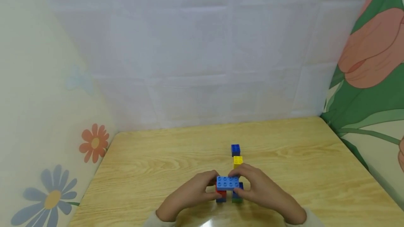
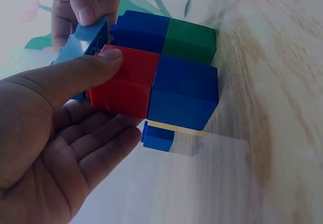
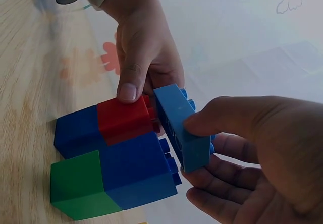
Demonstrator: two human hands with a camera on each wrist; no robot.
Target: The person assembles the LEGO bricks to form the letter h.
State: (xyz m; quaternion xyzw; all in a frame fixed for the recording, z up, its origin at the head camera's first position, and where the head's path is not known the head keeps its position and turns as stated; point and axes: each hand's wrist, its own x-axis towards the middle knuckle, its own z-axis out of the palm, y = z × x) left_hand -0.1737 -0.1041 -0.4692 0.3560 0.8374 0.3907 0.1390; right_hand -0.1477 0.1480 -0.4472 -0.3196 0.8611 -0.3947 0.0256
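Two short towers of toy building bricks stand side by side on the table. One has a red brick [image 2: 126,80] on a dark blue brick [image 2: 184,95]; the other, a dark blue brick [image 3: 136,166] on a green brick [image 3: 78,188]. My left hand [image 1: 199,189] grips the red brick, thumb on its near face and fingers behind. Between thumb and fingers, my right hand [image 1: 260,187] pinches a light blue eight-stud brick [image 1: 228,183]. That brick spans above both towers, slightly tilted, a gap showing over the dark blue brick's studs in the right wrist view.
Behind the towers, a yellow brick [image 1: 238,160] and another dark blue brick [image 1: 235,149] stand on the wooden table [image 1: 151,160]. A white cloth [image 1: 189,45] hangs at the table's back edge, with flower-patterned panels at both sides.
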